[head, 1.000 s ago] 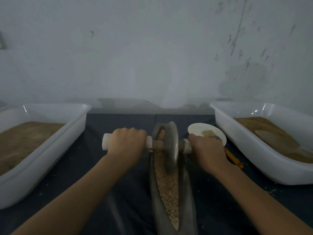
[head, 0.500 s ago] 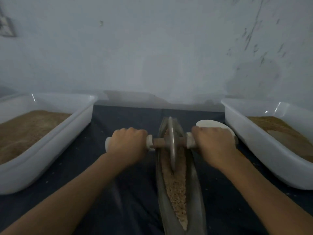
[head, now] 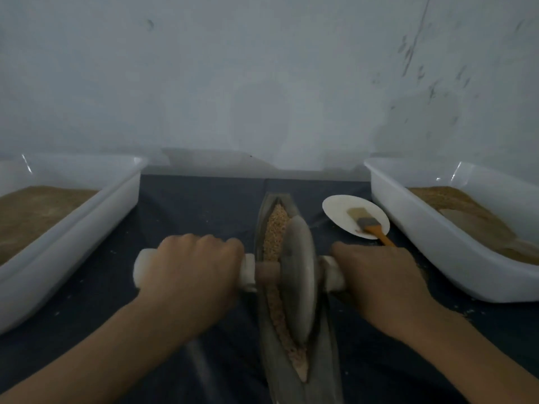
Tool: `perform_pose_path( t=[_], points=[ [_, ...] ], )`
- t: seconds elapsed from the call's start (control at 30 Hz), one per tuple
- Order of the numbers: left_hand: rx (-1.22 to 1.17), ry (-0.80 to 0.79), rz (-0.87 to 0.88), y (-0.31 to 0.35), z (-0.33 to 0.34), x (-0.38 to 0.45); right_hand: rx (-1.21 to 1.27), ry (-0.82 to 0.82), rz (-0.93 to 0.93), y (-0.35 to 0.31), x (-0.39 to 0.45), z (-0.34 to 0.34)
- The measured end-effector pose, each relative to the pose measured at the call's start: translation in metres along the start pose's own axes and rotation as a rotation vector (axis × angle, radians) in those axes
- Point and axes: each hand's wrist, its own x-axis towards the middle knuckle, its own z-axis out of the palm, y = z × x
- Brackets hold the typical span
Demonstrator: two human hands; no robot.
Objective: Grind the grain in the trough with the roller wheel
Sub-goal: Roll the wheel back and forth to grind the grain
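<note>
Pale scuffed wall (head: 262, 83) — dim light, dark cloth-covered table (head: 189, 205) (lightly dusted)

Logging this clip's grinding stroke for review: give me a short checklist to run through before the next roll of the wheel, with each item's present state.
1. Left hand grips its white handle: ok.
2. Right hand grips the other handle: ok, though the hand hides most of it.
3. Roller wheel sits inside the trough, upright on its edge: ok.
4. Grain lies ahead of and behind the wheel along the channel: ok.
5. Brush and plate lie beside the trough, close to the right hand: ok, apart for now.
6. How finely the grain under the wheel is crushed: cannot tell.
</note>
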Motion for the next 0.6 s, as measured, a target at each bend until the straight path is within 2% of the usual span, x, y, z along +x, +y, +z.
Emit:
perform_pose_path(
  t=[0.1, 0.23, 0.37, 0.43, 0.53, 0.6],
  points=[
    [0.019, -0.049, -0.099, 0.000, 0.024, 0.043, -0.010, 0.056, 0.058, 0.009, 0.034, 0.024],
    [-0.024, -0.094, -0.130, -0.006, 0.038, 0.076, -0.031, -0.010, 0.119, 0.014, 0.076, 0.031],
    [-0.104, -0.117, -0.139, -0.008, 0.035, 0.047, -0.044, -0.012, 0.070, 0.001, 0.049, 0.006],
    [-0.188, -0.185, -0.108, -0.009, 0.031, 0.021, -0.076, 0.074, -0.034, -0.011, 0.019, -0.010],
    [-0.257, -0.251, -0.082, -0.012, 0.019, -0.006, -0.047, 0.257, -0.094, -0.019, -0.007, -0.029],
    [-0.210, -0.228, -0.073, -0.009, 0.016, -0.009, -0.016, 0.203, -0.102, -0.017, -0.006, -0.026]
  ],
)
